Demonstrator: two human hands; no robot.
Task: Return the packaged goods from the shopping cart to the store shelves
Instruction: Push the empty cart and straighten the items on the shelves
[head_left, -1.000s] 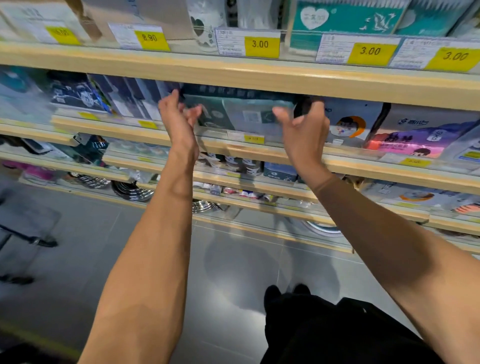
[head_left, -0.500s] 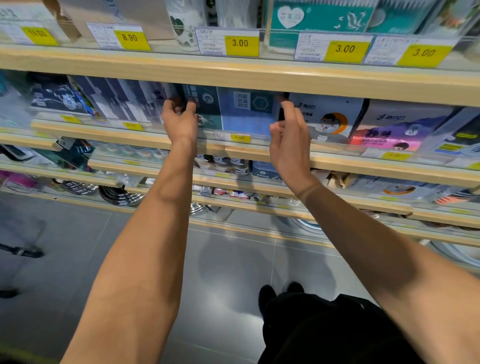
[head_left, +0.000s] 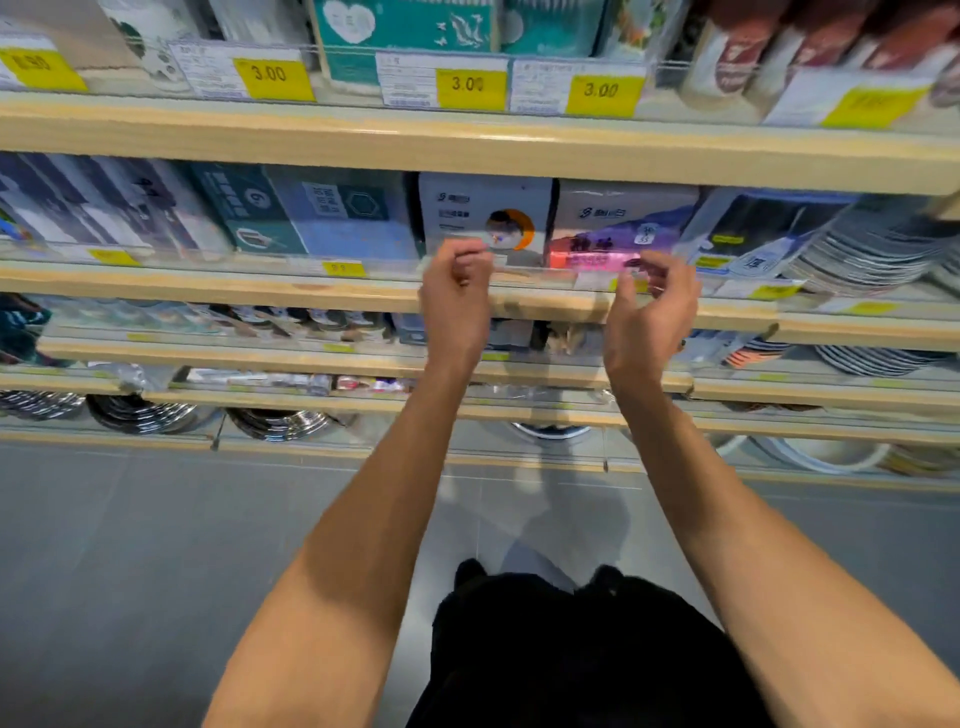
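The blue and teal package (head_left: 332, 218) stands upright on the second shelf (head_left: 208, 286), behind a clear rail. To its right stand a white pack with a pictured head (head_left: 485, 208) and a purple and pink pack (head_left: 618, 228). My left hand (head_left: 457, 296) hovers in front of the shelf's edge below the white pack, its fingers curled in with nothing in them. My right hand (head_left: 649, 306) is level with it below the purple pack, fingers loosely bent and apart, and it holds nothing. No cart is in view.
The top shelf (head_left: 467, 140) carries teal boxes and yellow 3.00 price tags (head_left: 470, 85). Stacked plates (head_left: 872, 249) sit at the right. Lower shelves hold small packs and metal bowls (head_left: 140, 413). Grey floor tiles (head_left: 130, 545) lie below, with dark clothing at the bottom.
Both hands have let go of the blue and teal package and pulled back and to the right, fingers curling. The view has swung right along the shelf.
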